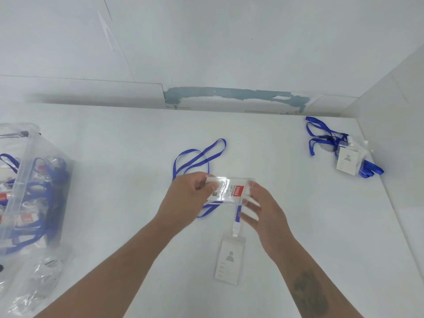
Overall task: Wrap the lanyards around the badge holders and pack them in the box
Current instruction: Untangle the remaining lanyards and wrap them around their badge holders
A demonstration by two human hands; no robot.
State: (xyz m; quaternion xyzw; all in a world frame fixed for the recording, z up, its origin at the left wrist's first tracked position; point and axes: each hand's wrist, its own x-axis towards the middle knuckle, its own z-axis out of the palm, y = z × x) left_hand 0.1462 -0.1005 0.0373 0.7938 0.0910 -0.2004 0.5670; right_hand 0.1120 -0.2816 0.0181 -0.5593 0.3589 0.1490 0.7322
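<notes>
My left hand [190, 196] pinches the left end of a clear plastic sleeve with a red label [231, 190], held just above the white table. My right hand [263, 210] touches the sleeve's right end with its fingers spread and nearly straight. Below my hands a badge holder [229, 258] lies flat on the table, clipped to a blue lanyard [197, 157] that loops away behind my hands. At the left stands a clear plastic box [27, 180] holding several badge holders wrapped in blue lanyards.
A pile of badge holders with tangled blue lanyards [344, 152] lies at the far right of the table, close to the side wall. Crumpled clear plastic wrapping [43, 276] lies in front of the box at the lower left.
</notes>
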